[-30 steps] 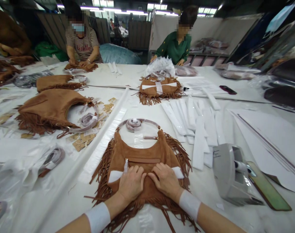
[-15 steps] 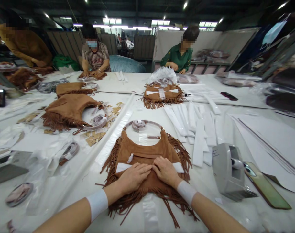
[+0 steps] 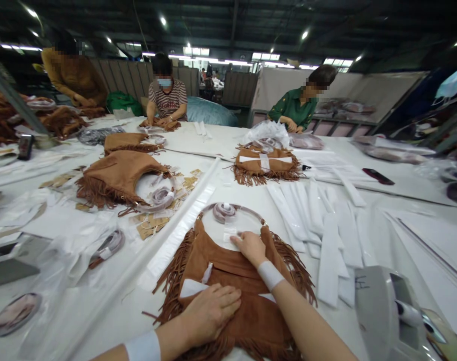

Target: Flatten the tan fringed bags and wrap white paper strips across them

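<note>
Fringed bag (image 3: 232,281): tan suede-look shoulder bag, lying flat on the white table, mouth end away from the person, curved bottom end toward them. Long fringe hangs loose along both side edges and spreads over the table surface. A horizontal zip line crosses the upper front, with a small white-wrapped pull lying just left of centre. White paper strip (image 3: 193,288): laid crosswise over the bag's middle, its left end showing clear, the rest covered. Handle (image 3: 228,213): thin curved loop, wrapped in clear film, lying flat beyond the mouth, with a coiled grey strap bundle at its top.
</note>
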A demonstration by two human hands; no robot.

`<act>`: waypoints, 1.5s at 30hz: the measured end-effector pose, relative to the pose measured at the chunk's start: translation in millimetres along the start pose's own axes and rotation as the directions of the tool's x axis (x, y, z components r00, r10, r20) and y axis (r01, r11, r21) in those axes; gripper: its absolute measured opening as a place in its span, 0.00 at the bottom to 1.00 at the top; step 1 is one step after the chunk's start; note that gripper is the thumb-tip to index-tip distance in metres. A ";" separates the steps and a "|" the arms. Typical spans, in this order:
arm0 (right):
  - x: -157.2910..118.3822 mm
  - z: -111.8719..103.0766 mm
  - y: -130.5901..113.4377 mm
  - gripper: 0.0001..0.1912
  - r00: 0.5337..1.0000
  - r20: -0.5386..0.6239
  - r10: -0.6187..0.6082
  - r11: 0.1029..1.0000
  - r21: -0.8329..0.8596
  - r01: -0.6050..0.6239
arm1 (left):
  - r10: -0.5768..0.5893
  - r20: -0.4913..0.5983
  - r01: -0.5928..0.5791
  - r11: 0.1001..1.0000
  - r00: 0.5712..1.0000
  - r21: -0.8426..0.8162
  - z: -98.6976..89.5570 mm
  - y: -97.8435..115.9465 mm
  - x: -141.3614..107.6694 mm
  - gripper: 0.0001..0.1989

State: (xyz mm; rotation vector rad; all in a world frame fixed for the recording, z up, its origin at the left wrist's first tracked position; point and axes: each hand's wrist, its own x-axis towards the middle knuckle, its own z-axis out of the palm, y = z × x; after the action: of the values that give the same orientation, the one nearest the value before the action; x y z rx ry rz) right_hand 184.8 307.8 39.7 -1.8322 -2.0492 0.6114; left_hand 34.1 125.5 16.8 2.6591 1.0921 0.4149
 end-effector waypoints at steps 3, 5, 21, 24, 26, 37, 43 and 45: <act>13.3 15.2 -2.8 0.10 0.998 0.045 0.048 0.997 0.060 -0.051 | 0.002 0.010 -0.002 1.000 1.000 0.000 2.1 -2.5 -0.3 0.23; 16.2 19.2 -1.3 0.06 0.994 0.101 0.050 0.987 0.146 -0.065 | 0.001 0.015 0.000 1.000 1.000 -0.004 3.2 -4.0 -0.1 0.23; 12.6 8.4 -10.3 0.06 0.912 0.335 0.238 0.740 0.546 -0.393 | 0.034 0.005 -0.034 0.999 0.999 0.002 3.4 -6.6 -1.1 0.22; 17.2 13.8 -14.3 0.05 0.910 0.328 0.255 0.721 0.563 -0.405 | 0.040 -0.014 -0.040 0.999 0.999 0.003 1.3 -7.7 -1.4 0.22; 23.4 16.3 -14.8 0.05 0.912 0.312 0.266 0.717 0.568 -0.403 | 0.043 -0.019 -0.043 0.999 0.999 0.000 -1.0 -8.5 -1.3 0.21; 66.7 -1.2 -22.2 0.08 0.966 0.143 0.216 0.751 0.608 -0.258 | 0.049 0.020 -0.047 0.996 0.999 -0.073 -2.6 -10.5 0.6 0.22; -0.4 -47.5 -34.6 0.08 0.999 0.012 0.044 0.822 0.568 -0.043 | 0.025 -0.004 -0.025 0.997 1.000 -0.073 1.4 -8.3 -1.3 0.21; -45.2 -56.2 -28.4 0.07 0.992 -0.084 -0.097 0.892 0.435 0.124 | 0.028 -0.005 -0.028 0.997 1.000 -0.071 0.3 -6.7 -1.8 0.22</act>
State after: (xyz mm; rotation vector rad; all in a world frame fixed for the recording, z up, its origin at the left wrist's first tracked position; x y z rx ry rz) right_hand 194.7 266.3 104.4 -1.4431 -1.7770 0.8915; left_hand 28.6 128.8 14.1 2.6154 1.0228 0.4566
